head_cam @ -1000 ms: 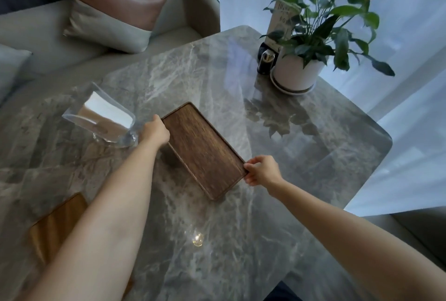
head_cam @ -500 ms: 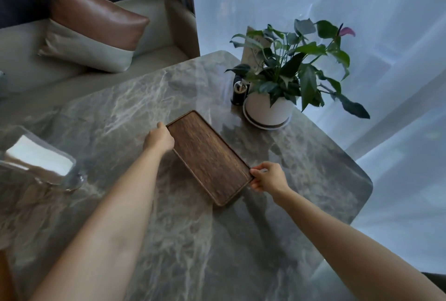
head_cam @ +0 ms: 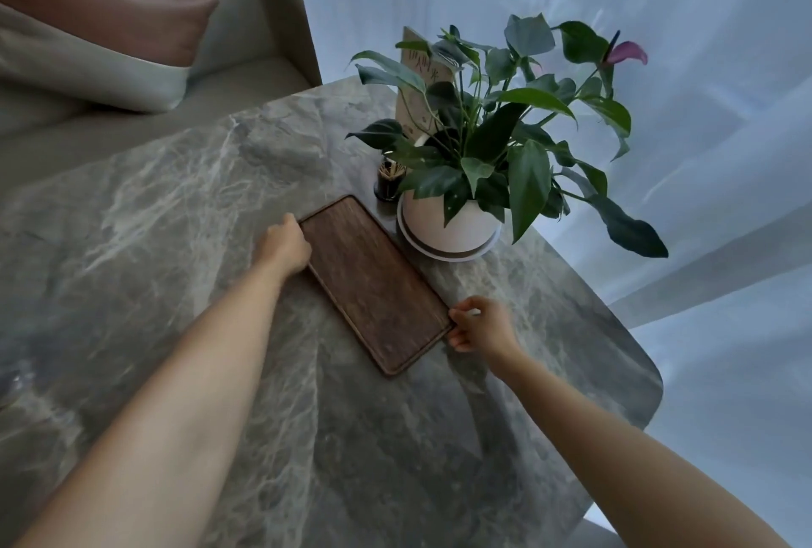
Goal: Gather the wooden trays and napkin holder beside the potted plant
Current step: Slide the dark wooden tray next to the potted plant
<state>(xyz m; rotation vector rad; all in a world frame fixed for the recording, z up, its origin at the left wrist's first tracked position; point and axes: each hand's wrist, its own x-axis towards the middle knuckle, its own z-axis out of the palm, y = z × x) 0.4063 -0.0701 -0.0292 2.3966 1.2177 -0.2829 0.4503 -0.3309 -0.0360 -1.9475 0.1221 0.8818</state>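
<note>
The left hand (head_cam: 284, 249) was closed on the far left corner of the dark brown rectangular wooden tray (head_cam: 373, 283), and the right hand (head_cam: 481, 324) pinched its near right corner. The tray had a low raised rim and visible grain, and it carried nothing. It lay flat on the grey marble table (head_cam: 175, 204), just beside the white round pot of the green leafy plant (head_cam: 452, 226). Left of the pot stood a small dark cup of toothpicks (head_cam: 389, 184).

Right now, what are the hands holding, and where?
The dark wooden tray: left hand at its far short end, right hand at its near end.
</note>
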